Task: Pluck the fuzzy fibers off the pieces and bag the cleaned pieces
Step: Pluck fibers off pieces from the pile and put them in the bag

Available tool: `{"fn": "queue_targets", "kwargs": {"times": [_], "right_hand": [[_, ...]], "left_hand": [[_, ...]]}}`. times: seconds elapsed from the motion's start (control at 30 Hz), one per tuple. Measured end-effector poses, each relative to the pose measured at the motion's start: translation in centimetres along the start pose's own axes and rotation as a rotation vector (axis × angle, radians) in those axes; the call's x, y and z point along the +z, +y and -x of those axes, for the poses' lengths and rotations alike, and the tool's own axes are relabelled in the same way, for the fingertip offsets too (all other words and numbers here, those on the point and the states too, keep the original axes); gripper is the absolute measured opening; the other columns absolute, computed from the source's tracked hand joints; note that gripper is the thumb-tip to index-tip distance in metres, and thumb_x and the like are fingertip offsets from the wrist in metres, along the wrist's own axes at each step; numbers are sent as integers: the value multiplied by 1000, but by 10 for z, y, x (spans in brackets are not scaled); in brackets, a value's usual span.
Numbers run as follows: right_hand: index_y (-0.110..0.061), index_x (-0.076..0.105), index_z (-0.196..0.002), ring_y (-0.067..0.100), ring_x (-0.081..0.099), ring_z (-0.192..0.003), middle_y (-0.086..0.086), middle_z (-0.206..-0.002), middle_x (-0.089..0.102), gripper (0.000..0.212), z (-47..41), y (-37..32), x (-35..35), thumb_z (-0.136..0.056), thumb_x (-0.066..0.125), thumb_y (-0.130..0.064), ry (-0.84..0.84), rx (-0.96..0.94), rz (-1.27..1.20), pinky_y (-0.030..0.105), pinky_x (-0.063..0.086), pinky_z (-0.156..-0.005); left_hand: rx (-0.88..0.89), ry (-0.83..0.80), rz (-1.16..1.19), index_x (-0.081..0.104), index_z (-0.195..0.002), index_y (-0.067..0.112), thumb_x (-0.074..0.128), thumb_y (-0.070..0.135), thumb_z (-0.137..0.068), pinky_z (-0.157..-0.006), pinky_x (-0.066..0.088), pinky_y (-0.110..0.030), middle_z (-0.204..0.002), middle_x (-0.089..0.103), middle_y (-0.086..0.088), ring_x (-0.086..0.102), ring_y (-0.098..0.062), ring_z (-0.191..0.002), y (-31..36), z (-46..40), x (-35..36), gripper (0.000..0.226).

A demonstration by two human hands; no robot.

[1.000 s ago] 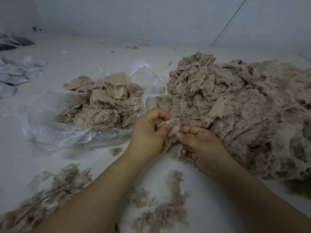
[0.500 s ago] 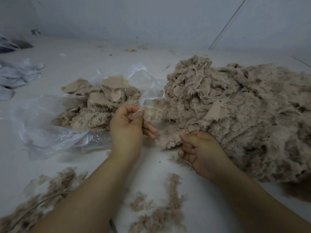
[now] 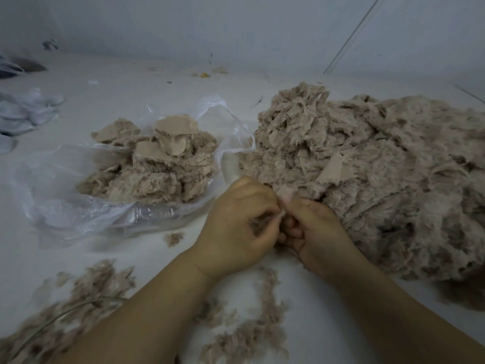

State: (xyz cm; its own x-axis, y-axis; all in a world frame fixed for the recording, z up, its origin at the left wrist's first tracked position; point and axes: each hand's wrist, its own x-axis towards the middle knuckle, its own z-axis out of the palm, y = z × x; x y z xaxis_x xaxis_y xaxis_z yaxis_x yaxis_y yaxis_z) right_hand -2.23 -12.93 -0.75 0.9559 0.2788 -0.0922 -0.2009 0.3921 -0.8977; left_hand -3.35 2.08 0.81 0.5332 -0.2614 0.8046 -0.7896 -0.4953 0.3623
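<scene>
A big heap of beige fuzzy fabric pieces (image 3: 380, 174) covers the right side of the white surface. Left of it a clear plastic bag (image 3: 65, 206) lies open with a smaller pile of cleaned pieces (image 3: 157, 169) on it. My left hand (image 3: 236, 227) and my right hand (image 3: 315, 232) meet at the heap's near left edge. Between their fingertips they pinch one small fuzzy piece (image 3: 282, 199), mostly hidden by the fingers.
Plucked fibres lie in loose clumps near me: a pile at the lower left (image 3: 65, 311), a trail in the middle (image 3: 257, 324), and a small tuft (image 3: 173, 237) by the bag. Crumpled pale bags (image 3: 23, 114) sit far left. A wall runs behind.
My left hand came back from the bag's edge to the right and joined the right hand at the heap. Both hands now pinch a small piece together.
</scene>
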Motion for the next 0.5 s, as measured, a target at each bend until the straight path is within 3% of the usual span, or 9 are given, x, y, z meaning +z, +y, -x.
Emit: {"fn": "queue_targets", "kwargs": {"times": [0.1,0.17,0.2,0.3,0.4,0.5], "right_hand": [[-20,62,-52,8,45,-43,1,-52,41,40,-2,2,-1,-92,62,-20,51,28,7,22,48,-46],[-19,63,-53,8,42,-42,0,-50,42,43,-3,1,-1,-95,59,-13,60,37,-2,22,47,-45],[-19,63,-51,9,40,-42,0,-49,42,45,-4,2,-1,-95,58,-10,65,37,4,22,46,-44],[-17,61,-50,8,38,-38,1,-48,42,48,-4,2,0,-95,53,-2,79,37,17,22,45,-42],[-16,64,-56,6,37,-37,2,-51,43,43,-3,1,-1,-97,54,-11,38,30,9,23,46,-43],[-17,72,-69,6,49,-45,-1,-56,55,24,0,1,-2,-89,70,-30,-69,8,125,22,49,-47]], "left_hand": [[-164,7,156,68,-66,1,61,6,-83,-69,50,-37,-71,68,-4,62,-20,-71,1,1,-3,20],[-313,81,125,62,-67,3,64,8,-82,-60,48,-35,-70,61,-3,57,-18,-65,0,0,-4,16],[-404,90,113,61,-73,7,68,11,-79,-56,46,-29,-73,57,-3,54,-16,-64,-1,-1,-4,11],[-706,-56,270,62,-94,21,82,21,-77,-53,43,-23,-78,59,-8,53,-13,-62,-4,0,-1,26],[-812,-41,371,66,-81,19,74,13,-85,-46,41,-21,-58,61,-2,51,-8,-48,-5,0,3,11],[-836,17,400,66,-70,15,66,8,-91,-39,36,-15,-49,60,6,47,-2,-38,-5,-1,3,22]]}}
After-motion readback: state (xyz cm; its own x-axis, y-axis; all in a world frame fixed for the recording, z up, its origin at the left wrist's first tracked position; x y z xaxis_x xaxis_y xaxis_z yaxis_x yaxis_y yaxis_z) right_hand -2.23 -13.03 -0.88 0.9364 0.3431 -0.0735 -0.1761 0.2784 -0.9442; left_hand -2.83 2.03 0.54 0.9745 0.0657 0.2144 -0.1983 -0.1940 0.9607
